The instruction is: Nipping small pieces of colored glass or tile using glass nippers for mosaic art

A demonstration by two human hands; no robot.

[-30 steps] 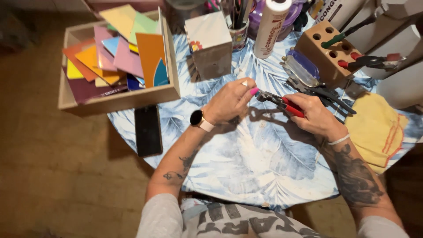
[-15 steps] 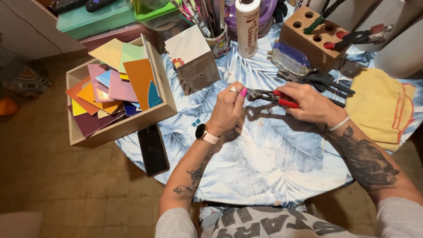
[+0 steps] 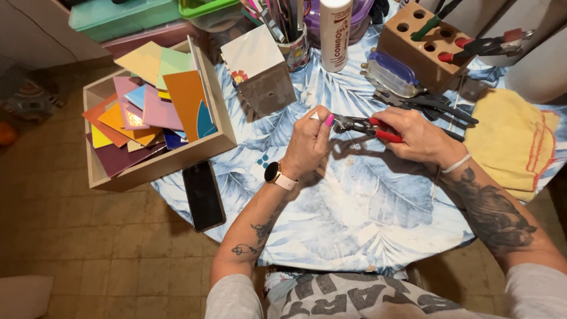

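Observation:
My right hand (image 3: 416, 134) grips red-handled nippers (image 3: 361, 125) above a round table with a blue leaf-print cloth (image 3: 354, 212). The nippers' dark jaws point left toward my left hand (image 3: 308, 143). That hand pinches a small pale piece (image 3: 316, 116) at the jaws; the piece is mostly hidden by my fingers. A watch sits on my left wrist. Both forearms are tattooed.
A wooden box of coloured tiles (image 3: 155, 112) overhangs the table's left edge, a black phone (image 3: 203, 195) beside it. Behind stand a small cube box (image 3: 262, 72), a cup of tools (image 3: 289, 35), a white bottle (image 3: 335, 32), a wooden tool block (image 3: 423, 41), spare pliers (image 3: 437, 106) and a yellow cloth (image 3: 512, 142).
Both hands stay together at the nippers, now lifted slightly with the left fingers closer round the jaws. The camera has tipped, bringing the back of the table nearer the top edge.

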